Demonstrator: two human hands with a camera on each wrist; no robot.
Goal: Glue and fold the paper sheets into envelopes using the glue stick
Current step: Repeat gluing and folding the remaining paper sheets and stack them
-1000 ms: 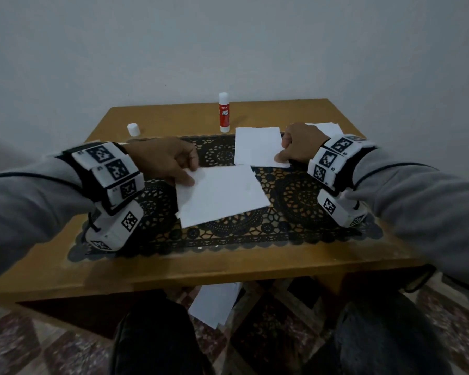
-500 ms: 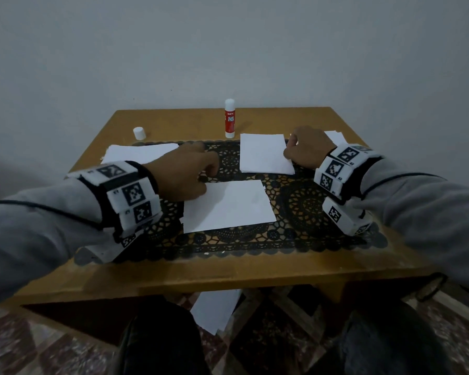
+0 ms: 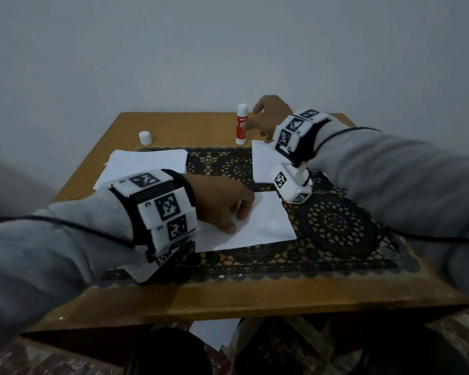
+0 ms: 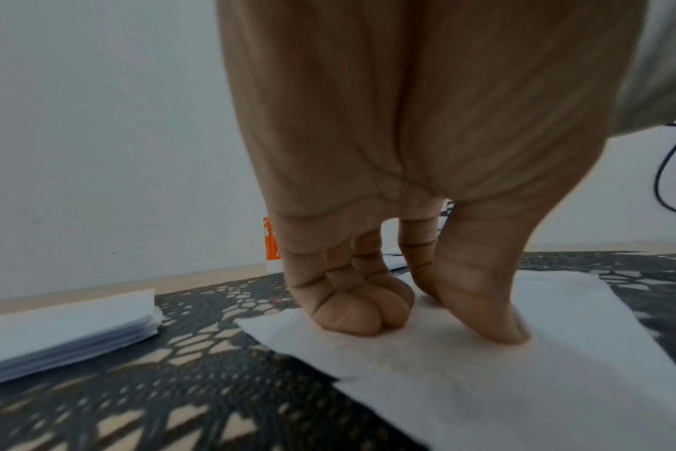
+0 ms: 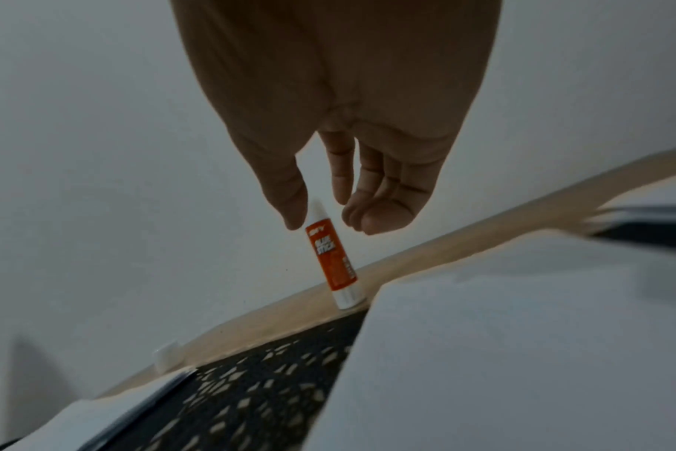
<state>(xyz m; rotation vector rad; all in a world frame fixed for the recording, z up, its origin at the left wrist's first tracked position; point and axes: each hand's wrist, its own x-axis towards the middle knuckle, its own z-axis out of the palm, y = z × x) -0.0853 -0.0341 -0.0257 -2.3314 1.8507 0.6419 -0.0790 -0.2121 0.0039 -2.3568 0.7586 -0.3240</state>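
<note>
Gluing looks not yet begun: from overhead one flat sheet [image 3: 251, 226], two paper stacks, one cap [image 3: 145, 137], one upright glue stick [image 3: 241, 125]; left hand [image 4: 398, 213] presses curled fingertips [image 4: 352, 317] onto the sheet, while right hand [image 5: 336, 146] hovers spread, empty, about the stick's top.

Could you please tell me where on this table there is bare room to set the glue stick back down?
Bare wood lies between the small white cap and the upright red-and-white glue stick, behind the black lace mat. The mat's right part is also bare. It is crowded at the left paper stack, the centre sheet and the right stack.
</note>
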